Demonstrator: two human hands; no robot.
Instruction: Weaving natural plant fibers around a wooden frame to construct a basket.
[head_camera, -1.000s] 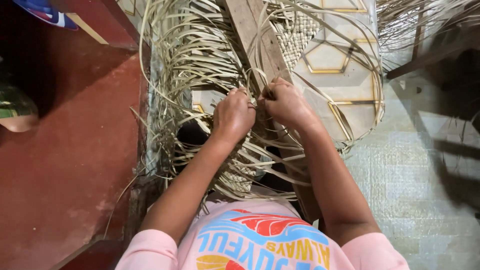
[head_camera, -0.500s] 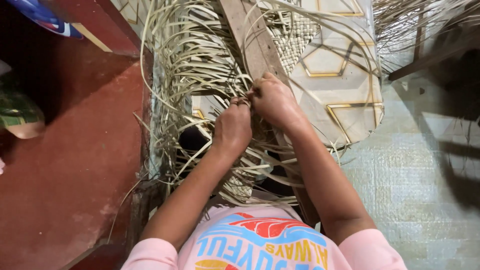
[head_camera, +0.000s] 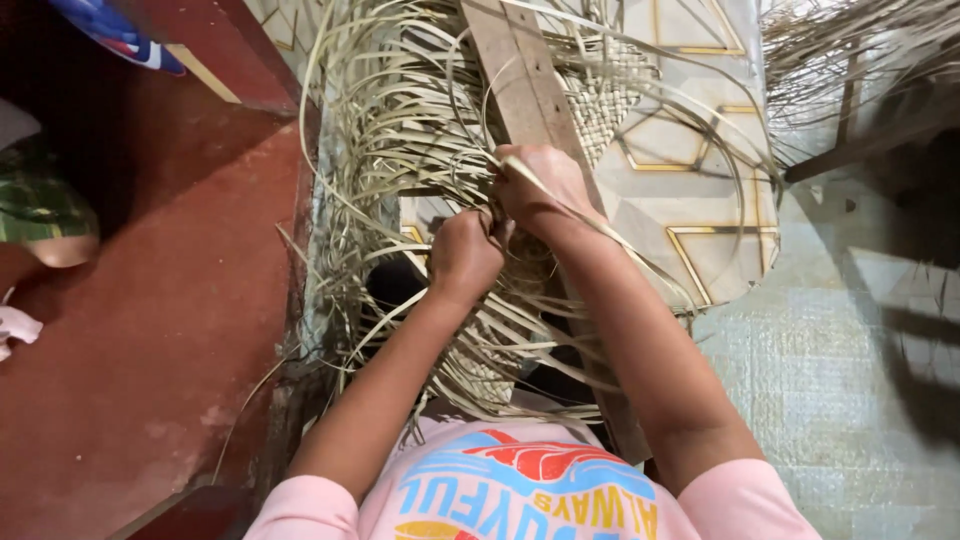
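Pale straw-coloured strips (head_camera: 420, 130) fan out in loose curls around both hands, and this is the material being woven. The left hand (head_camera: 465, 250) is closed in a fist on a bundle of these strips just below and to the left of the right hand. The right hand (head_camera: 540, 185) pinches one long strip (head_camera: 600, 235) between thumb and fingers, and that strip runs down and to the right, away from the pinch, over the forearm. A wooden plank (head_camera: 520, 75) runs from above the hands to beneath them, where the wrists hide it.

Up and to the right of the right hand's pinch lies a small patch of finished weave (head_camera: 605, 100), its checker pattern tight and even. Everywhere else, above, left of and below the two grips, the strips are free and uncrossed. So I judge the work to be at an early stage: a small part is plaited and most of the strands are left to be laid in. A patterned mat (head_camera: 700, 180) shows under the weave, and a red floor (head_camera: 150, 330) lies well left of the left fist.
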